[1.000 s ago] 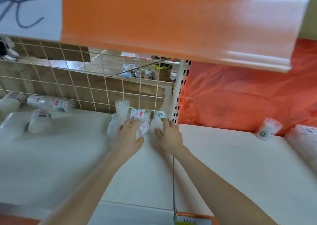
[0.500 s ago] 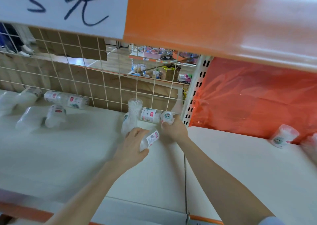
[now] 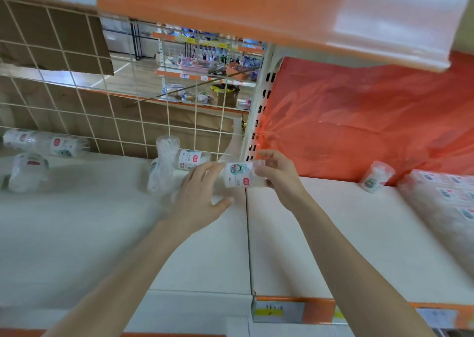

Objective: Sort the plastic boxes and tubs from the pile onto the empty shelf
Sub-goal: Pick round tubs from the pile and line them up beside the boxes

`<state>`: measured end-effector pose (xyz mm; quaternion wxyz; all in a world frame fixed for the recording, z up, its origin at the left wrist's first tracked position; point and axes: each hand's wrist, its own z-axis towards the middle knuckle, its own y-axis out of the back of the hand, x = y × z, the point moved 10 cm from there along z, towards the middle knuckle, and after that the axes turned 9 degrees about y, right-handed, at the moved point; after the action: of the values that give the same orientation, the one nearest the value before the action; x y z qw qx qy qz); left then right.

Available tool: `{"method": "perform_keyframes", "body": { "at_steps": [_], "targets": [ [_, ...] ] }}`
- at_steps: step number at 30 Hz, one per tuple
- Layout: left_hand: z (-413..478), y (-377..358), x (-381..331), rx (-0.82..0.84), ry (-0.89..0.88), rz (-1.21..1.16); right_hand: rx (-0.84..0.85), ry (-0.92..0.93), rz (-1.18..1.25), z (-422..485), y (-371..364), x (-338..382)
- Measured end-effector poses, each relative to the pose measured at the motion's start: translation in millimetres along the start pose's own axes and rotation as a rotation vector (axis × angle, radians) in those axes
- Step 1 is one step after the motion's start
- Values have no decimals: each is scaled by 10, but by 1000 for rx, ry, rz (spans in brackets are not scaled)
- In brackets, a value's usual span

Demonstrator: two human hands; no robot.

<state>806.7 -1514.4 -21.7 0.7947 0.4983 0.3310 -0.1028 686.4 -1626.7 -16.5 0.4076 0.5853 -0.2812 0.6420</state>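
Note:
My right hand (image 3: 278, 176) grips a clear plastic tub (image 3: 241, 174) with a cartoon label, lifted just above the white shelf (image 3: 333, 234) near the upright post. Fingers spread and relaxed, my left hand (image 3: 202, 193) hovers beside the tub's left end; whether it touches the tub is unclear. Behind my left hand lie a clear tub on its side (image 3: 191, 159) and a bundle of clear tubs (image 3: 163, 167). Another labelled tub (image 3: 375, 177) stands at the back right, next to a wrapped pack of tubs (image 3: 446, 195).
More clear tubs (image 3: 48, 143) (image 3: 27, 171) lie at the far left against the wire grid back (image 3: 102, 116). An orange shelf lip (image 3: 256, 10) hangs overhead. Orange plastic sheeting (image 3: 359, 121) backs the right bay. A white slotted post (image 3: 259, 121) divides the bays.
My right hand has lifted a tub off the pile by the post and drawn it toward me. My left hand has let go of the tub it held and opened. The camera moved closer.

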Motion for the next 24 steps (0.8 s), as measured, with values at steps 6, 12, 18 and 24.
{"method": "perform_keyframes", "body": {
  "at_steps": [6, 12, 18, 24],
  "targets": [
    [27, 13, -178, 21, 51, -209, 113, 69, 15, -72, -115, 269],
    [-45, 33, -103, -116, 157, -262, 110, 34, 194, -220, -282, 197],
    [-89, -80, 41, 14, 135, 59, -14, 151, -303, -268, -107, 119],
    [-149, 31, 518, -7, 292, 280, -132, 172, -676, -268, 277, -128]
  ]
}}
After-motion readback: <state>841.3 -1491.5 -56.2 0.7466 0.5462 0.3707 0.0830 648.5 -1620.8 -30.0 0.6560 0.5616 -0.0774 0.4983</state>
